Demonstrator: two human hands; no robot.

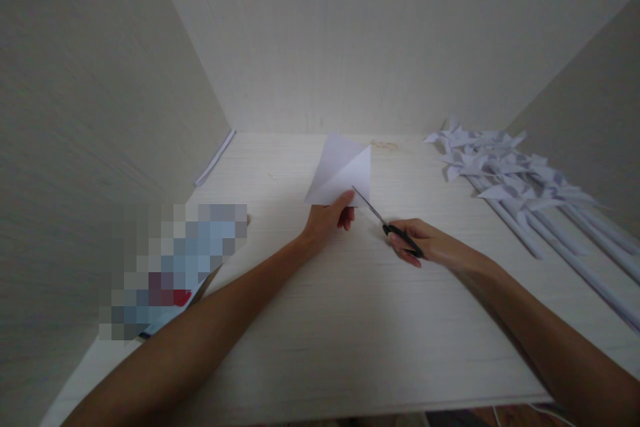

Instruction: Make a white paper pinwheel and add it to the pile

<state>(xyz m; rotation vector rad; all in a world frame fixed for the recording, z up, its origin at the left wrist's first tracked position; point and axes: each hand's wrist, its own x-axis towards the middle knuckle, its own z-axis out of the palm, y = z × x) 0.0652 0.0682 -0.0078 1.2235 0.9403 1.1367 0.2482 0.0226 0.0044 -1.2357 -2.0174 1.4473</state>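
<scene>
A white sheet of paper (343, 163) with a diagonal crease is held up over the table, its lower edge pinched in my left hand (333, 213). The thumb lies on the near face and the fingers curl behind and below it. In my right hand (413, 240) is a pair of scissors (373, 208) with black handles. The blades look closed together and point up and left, their tip over the lower right part of the paper. Whether the tip touches the paper I cannot tell.
Several white paper pinwheels (500, 163) on rolled paper sticks (565, 247) lie at the right. One thin paper roll (215, 159) rests along the left wall. A blurred-out, bluish item (200, 260) lies at the left. Walls enclose the pale table (320, 333) on three sides.
</scene>
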